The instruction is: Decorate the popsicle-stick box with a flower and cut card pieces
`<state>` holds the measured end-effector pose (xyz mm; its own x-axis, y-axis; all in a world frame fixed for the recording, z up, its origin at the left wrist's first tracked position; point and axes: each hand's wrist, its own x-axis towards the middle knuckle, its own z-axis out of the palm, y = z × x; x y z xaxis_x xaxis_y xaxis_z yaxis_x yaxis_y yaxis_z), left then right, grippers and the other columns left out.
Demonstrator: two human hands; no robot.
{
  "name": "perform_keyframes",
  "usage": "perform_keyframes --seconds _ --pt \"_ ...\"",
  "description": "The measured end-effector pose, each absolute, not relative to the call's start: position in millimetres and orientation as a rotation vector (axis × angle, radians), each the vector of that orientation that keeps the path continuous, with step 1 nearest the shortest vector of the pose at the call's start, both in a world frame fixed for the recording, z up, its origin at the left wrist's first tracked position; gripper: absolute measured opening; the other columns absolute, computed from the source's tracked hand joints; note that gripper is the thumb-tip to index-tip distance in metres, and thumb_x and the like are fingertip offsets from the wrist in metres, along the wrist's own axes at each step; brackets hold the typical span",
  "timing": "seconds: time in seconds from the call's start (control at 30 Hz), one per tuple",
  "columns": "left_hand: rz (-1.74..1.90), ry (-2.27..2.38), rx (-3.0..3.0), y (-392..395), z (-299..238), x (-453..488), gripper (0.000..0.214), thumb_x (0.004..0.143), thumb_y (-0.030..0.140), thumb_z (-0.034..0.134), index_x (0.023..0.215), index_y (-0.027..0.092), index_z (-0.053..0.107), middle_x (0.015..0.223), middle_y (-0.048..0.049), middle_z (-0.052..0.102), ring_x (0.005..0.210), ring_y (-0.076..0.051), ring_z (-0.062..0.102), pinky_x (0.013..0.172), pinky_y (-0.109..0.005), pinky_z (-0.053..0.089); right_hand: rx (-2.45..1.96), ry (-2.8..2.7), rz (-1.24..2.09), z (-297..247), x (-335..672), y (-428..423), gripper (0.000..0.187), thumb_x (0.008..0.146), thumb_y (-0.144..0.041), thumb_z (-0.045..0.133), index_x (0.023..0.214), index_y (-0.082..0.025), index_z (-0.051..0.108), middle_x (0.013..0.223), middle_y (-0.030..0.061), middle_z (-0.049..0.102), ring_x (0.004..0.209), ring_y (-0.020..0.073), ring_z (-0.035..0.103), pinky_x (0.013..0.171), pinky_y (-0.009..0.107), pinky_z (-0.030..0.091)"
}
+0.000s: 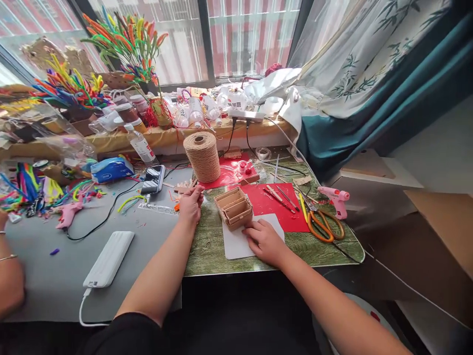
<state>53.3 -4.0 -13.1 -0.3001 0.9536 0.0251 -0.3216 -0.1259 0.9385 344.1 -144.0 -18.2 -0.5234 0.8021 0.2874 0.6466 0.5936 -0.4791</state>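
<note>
My left hand point(191, 204) is closed in a pinch just in front of a large spool of brown twine point(203, 160). What its fingertips hold is too small to make out. A small box point(236, 222), brown like cardboard, with a divider across its inside and open at the top, sits to the right of that hand. Against its lower right corner my right hand point(264, 239) has its fingers bent, gripping the base edge; part of the grip is hidden. Under the box and the right hand lies a white card point(236, 249).
Right of the box, a red sheet point(258, 202) carries pens and brushes beside orange-handled scissors point(321, 227) and a pink glue gun point(336, 198). To the left lie a phone point(152, 179), a white power bank point(111, 259) and another pink glue gun point(70, 213). Another person's arm point(9, 276) shows far left.
</note>
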Motion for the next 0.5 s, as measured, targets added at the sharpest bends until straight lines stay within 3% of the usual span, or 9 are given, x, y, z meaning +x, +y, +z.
perform_keyframes --seconds 0.13,0.23,0.33,0.4,0.5 --pt "1.564 1.1 1.011 -16 -14 53 0.034 0.077 0.046 0.085 0.071 0.017 0.07 0.069 -0.0028 0.069 0.062 -0.012 0.059 0.063 -0.025 0.048 -1.085 -2.297 0.547 -15 344 -139 0.026 0.093 -0.017 0.059 0.116 -0.023 0.071 0.119 0.011 0.069 0.105 0.0273 0.059 0.095 0.047 0.049" --pt "1.429 1.04 1.253 -22 -14 54 0.036 0.085 0.051 0.077 0.098 0.018 0.074 0.096 -0.0083 0.074 0.085 -0.019 0.068 0.077 -0.03 0.053 -1.075 -2.129 0.636 -11 348 -138 0.025 0.096 -0.021 0.056 0.117 -0.025 0.069 0.113 0.0099 0.07 0.107 0.0265 0.063 0.095 0.047 0.053" --pt "1.256 0.905 1.351 -24 -14 55 0.057 0.081 0.053 0.08 0.126 0.02 0.066 0.128 -0.0143 0.068 0.118 -0.028 0.065 0.099 -0.039 0.052 -1.156 -1.994 0.532 -8 346 -144 0.029 0.097 -0.023 0.054 0.122 -0.028 0.067 0.111 0.0098 0.07 0.109 0.0284 0.064 0.097 0.051 0.054" --pt "1.121 0.843 1.391 -27 -13 54 0.072 0.075 0.05 0.086 0.136 0.021 0.06 0.14 -0.0163 0.063 0.131 -0.033 0.059 0.109 -0.045 0.048 -1.254 -1.933 0.409 -5 336 -149 0.04 0.096 -0.026 0.058 0.135 -0.03 0.061 0.124 0.0116 0.067 0.12 0.0315 0.061 0.107 0.058 0.048" --pt "0.952 0.833 1.492 -32 -11 53 0.083 0.074 0.046 0.088 0.146 0.025 0.055 0.146 -0.0147 0.06 0.135 -0.036 0.057 0.114 -0.048 0.046 -1.45 -1.75 0.377 -3 311 -152 0.085 0.089 -0.041 0.073 0.16 -0.029 0.029 0.156 0.0161 0.044 0.144 0.0367 0.044 0.119 0.064 0.036"
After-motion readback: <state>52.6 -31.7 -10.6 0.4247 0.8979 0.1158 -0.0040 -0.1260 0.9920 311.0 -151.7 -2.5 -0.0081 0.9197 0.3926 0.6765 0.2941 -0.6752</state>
